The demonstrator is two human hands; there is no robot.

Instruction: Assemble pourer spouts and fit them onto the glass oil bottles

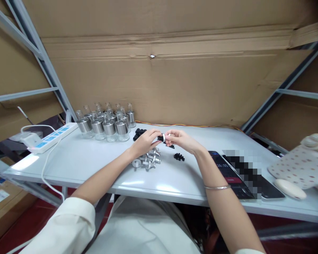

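Observation:
In front of me, my left hand has its fingers closed round a black ribbed stopper. A pale disc-shaped flange of a pour spout sits against the stopper's right end. My right hand pinches the spout from the other side, its fingertips partly hiding it. Several loose silver pour spouts lie below my left hand. Behind that hand is a pile of black rings or stoppers, partly covered. Small black pieces lie under my right wrist, and another black piece shows just below my right fingers.
Several glass bottles with metal sleeves stand at the back left. A white power strip with a cable lies at the left edge. On the right are a phone, a dark tablet-like device, a cream oval object and a dotted pouch.

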